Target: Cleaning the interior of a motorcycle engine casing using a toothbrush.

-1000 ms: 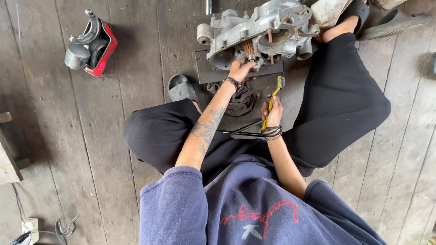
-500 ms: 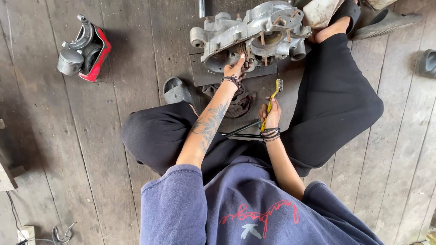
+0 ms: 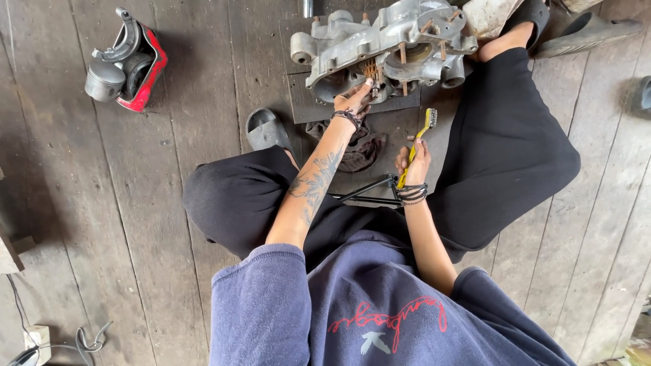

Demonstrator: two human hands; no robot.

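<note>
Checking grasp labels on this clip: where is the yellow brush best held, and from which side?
Grip the yellow brush on its plain lower handle, coming from below, the person's side. The bristled head points up and away toward the engine casing, so the near handle end is free. The right hand holds it there; the left hand rests on the casing.
</note>
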